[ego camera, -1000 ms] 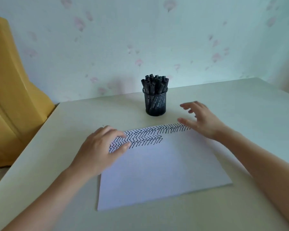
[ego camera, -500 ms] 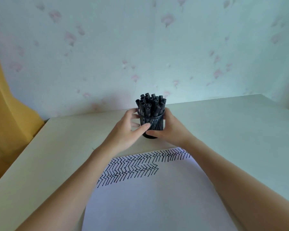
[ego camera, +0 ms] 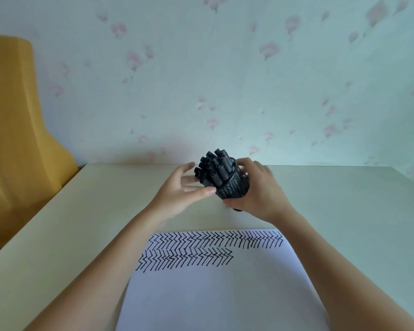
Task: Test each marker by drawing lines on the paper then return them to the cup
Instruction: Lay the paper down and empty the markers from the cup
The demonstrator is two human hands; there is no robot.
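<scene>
Cup [ego camera: 236,187] tilted toward the left, held above the counter [ego camera: 332,199], behind the far edge of the paper [ego camera: 220,290]. Markers [ego camera: 215,172] stand in the cup, ends leaning left. Right hand [ego camera: 258,192] wraps the cup from the right; left hand [ego camera: 179,189] at its left, thumb touching the markers. Paper lies flat on the counter, nearest the viewer. Wall [ego camera: 225,80] behind the counter.

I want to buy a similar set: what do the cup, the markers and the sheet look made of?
The cup looks like black metal mesh, matte: pale lettering on the markers inside shows through its wall, though blur leaves this open. The markers look like matte dark plastic, with smooth round caps. The paper is a plain white matte sheet, and ink zigzags sit crisply on it.
</scene>
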